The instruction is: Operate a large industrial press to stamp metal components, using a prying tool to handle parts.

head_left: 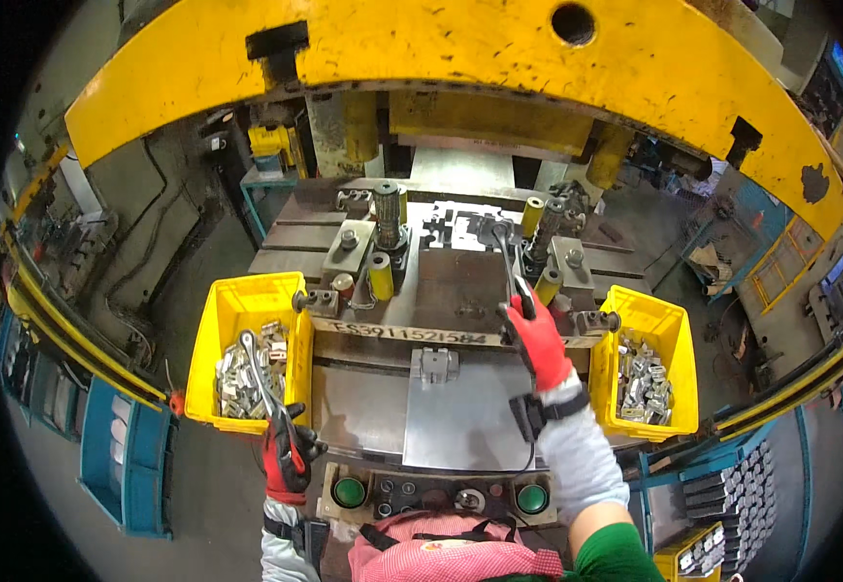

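Observation:
My left hand [289, 456], in a red and black glove, is closed around the handle of a long metal hand tool [260, 373]. Its rounded tip hangs over the metal parts [244, 386] in the left yellow bin [210, 335]. My right hand [538, 341], gloved in red, is closed on a second long metal hand tool [510, 257]. That tool reaches forward into the press die, its tip beside the dark and bright shapes on the die face [460, 227]. A grey metal part [438, 366] lies on the flat plate [475, 422] nearer me, apart from both hands.
The yellow press frame [421, 44] arches across the far side. Guide posts [388, 209] and yellow cylinders [381, 276] flank the die. A right yellow bin [674, 335] holds more metal parts. Two green buttons [349, 493] sit on the control panel nearest me.

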### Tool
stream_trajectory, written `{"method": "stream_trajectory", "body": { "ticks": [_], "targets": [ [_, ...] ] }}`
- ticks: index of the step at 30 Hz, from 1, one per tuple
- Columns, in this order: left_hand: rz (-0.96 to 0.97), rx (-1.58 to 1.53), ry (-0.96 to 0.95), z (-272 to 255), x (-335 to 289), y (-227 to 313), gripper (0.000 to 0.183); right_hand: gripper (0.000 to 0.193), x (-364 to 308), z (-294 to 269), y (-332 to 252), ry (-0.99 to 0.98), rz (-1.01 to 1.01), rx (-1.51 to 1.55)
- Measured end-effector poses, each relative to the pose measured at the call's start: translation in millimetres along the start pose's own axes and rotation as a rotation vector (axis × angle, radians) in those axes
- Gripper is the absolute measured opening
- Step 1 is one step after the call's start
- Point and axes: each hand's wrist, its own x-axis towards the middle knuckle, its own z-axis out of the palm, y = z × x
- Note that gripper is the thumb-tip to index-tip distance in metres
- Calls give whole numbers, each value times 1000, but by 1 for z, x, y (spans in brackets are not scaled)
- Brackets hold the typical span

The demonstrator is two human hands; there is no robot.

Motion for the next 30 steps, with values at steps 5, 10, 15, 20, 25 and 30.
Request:
{"method": "stream_trajectory", "body": {
  "ticks": [5, 10, 15, 20, 25, 30],
  "targets": [
    [-15, 50, 35, -17, -12, -4, 45, 37, 74, 12, 14, -88, 49, -180],
    [-80, -16, 159, -35, -31, -6, 43, 32, 86, 24, 42, -103, 71, -286],
    [-51, -8, 147, -51, -33, -19, 43, 33, 78, 38, 18, -83, 104, -540],
    [-63, 7, 102, -31, -35, -10, 45, 36, 62, 6, 20, -53, 99, 40],
    [-33, 67, 171, -36, -36, -17, 41, 45, 18, -13, 5, 38, 135, -10],
    [-33, 64, 86, -29, -35, -20, 38, 46, 29, -2, -8, 11, 20, -375]
  ]
}}
